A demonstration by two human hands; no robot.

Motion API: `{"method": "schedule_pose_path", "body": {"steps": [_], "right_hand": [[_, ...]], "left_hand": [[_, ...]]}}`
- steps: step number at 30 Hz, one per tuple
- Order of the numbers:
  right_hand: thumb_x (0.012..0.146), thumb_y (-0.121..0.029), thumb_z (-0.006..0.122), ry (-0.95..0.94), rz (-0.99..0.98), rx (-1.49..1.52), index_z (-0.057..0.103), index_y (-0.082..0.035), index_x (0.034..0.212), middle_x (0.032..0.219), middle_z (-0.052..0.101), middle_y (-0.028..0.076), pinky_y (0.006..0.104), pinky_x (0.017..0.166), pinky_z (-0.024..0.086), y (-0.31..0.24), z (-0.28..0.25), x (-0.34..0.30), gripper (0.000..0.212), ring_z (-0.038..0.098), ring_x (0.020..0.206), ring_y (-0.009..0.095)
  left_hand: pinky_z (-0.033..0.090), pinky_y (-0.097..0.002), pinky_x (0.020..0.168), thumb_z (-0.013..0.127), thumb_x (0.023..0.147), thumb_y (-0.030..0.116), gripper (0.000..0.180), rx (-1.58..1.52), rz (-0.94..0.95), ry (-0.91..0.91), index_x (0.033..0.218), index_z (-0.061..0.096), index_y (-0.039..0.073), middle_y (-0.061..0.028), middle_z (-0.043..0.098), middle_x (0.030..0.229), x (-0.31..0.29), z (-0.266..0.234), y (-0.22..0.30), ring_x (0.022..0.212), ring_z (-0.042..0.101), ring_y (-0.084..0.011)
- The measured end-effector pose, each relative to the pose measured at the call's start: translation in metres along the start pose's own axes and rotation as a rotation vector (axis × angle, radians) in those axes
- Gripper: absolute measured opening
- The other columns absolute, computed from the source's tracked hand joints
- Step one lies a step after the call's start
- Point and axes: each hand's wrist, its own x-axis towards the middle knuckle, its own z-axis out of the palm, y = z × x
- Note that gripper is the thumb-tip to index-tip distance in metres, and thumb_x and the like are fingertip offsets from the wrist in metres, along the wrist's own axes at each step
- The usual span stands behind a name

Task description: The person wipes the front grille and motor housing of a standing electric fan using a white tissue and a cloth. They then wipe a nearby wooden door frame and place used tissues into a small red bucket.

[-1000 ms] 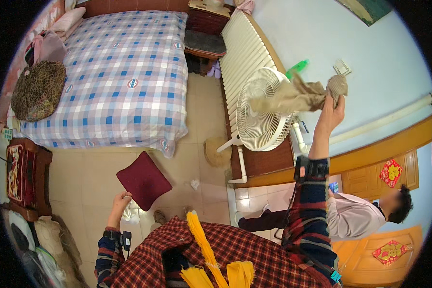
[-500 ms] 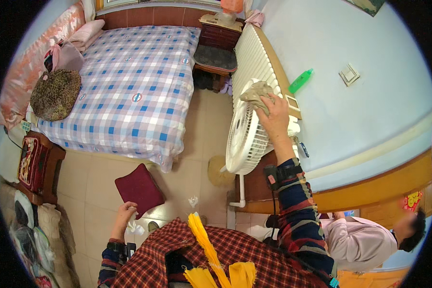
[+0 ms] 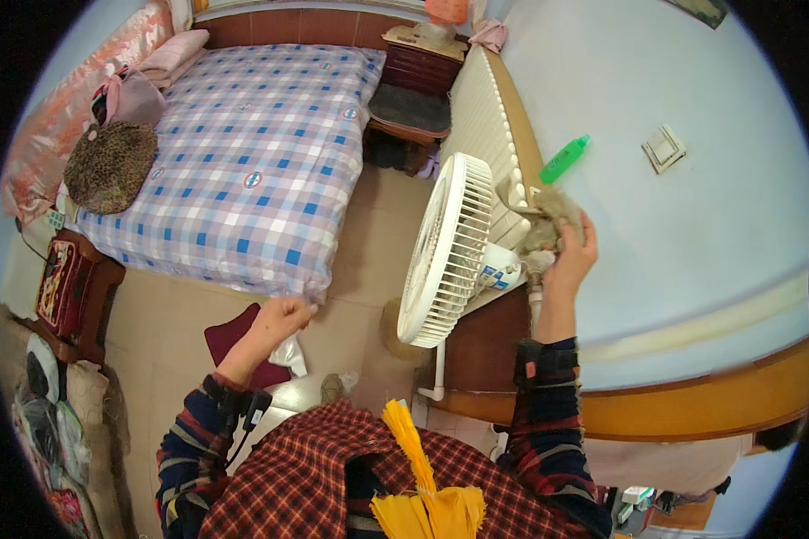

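Note:
A white electric fan point(image 3: 445, 251) stands in front of me, its round grille turned toward the left. My right hand point(image 3: 573, 256) is on the right of the fan, behind its motor housing point(image 3: 499, 269), with the fingers closed round a crumpled grey-brown cloth point(image 3: 548, 216). The cloth bunches above the hand beside the wooden ledge. To the left of the fan, near the foot of the bed, my left hand point(image 3: 270, 334) is closed in a loose fist. A crumpled white piece, perhaps tissue or thin plastic point(image 3: 289, 356), hangs below its fingers.
A bed with a blue checked cover point(image 3: 243, 171) fills the left. A white radiator point(image 3: 487, 126) runs along the right wall under a ledge with a green bottle point(image 3: 566, 160). A maroon cushion point(image 3: 229, 338) lies on the floor. A person's pink garment point(image 3: 665, 460) shows at lower right.
My right hand has moved with the cloth from the fan's grille to behind the fan, at its right. The fan head has turned. My left hand has risen and moved right with the white piece.

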Motion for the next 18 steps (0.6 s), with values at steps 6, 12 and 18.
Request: {"method": "schedule_pose_path", "body": {"steps": [6,12,18], "right_hand": [[0.080,-0.008,0.062,-0.456,-0.178,0.046,0.055,0.006,0.112,0.101,0.063,0.011,0.0257,0.066,0.051,-0.087,0.057,-0.010,0.036,0.062,0.083,0.016],[0.083,-0.018,0.063,-1.146,-0.540,-0.517,0.053,0.000,0.124,0.116,0.059,0.010,0.0319,0.091,0.043,-0.048,0.123,-0.075,0.046,0.056,0.106,0.021],[0.084,-0.023,0.063,-0.674,-0.186,-0.689,0.044,-0.003,0.134,0.131,0.051,0.014,0.0331,0.094,0.041,-0.035,0.106,-0.065,0.057,0.053,0.115,0.023]], "left_hand": [[0.046,-0.0310,0.074,0.061,0.086,0.022,0.028,-0.127,0.588,0.188,0.105,0.057,0.001,-0.0113,0.062,0.089,0.052,0.004,0.105,0.081,0.059,-0.0225],[0.047,-0.0312,0.083,0.064,0.083,0.013,0.041,-0.415,0.610,0.136,0.121,0.051,0.001,-0.0143,0.060,0.117,0.102,0.022,0.129,0.101,0.058,-0.0184],[0.048,-0.0263,0.083,0.063,0.084,0.008,0.036,-0.741,0.421,0.014,0.118,0.054,0.002,-0.0051,0.064,0.108,0.127,0.014,0.108,0.094,0.060,-0.0116]]}}
